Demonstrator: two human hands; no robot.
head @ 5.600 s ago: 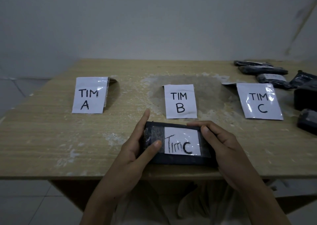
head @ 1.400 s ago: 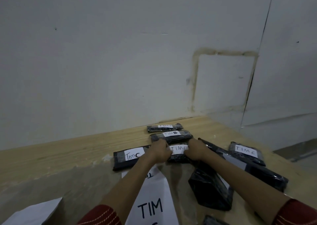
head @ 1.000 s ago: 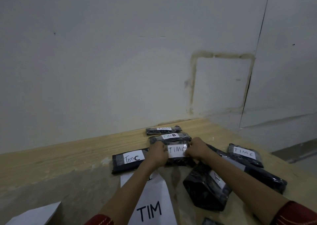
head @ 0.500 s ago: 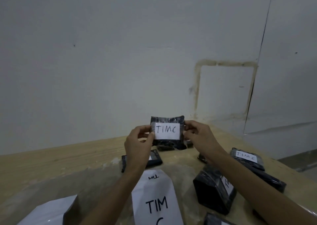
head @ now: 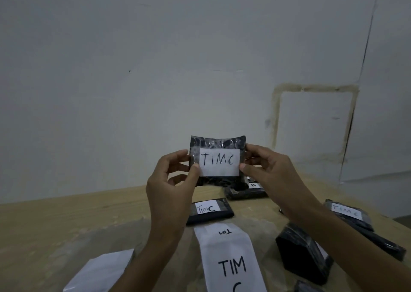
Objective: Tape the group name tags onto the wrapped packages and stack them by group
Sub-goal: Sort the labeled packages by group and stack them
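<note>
Black wrapped pkg w/ a "TIMC" tag held up above the desk, left hand & right hand pinching its side edges, big "TIM C" sheet near the front edge.

Left of counter: bare wood back to wall, only white sheet at near edge. Centre: flat package just behind TIM C sign. Right: bulky package, edge packages crowd it; narrow gap btwn sign & bulky one. Held package up off counter.
</note>
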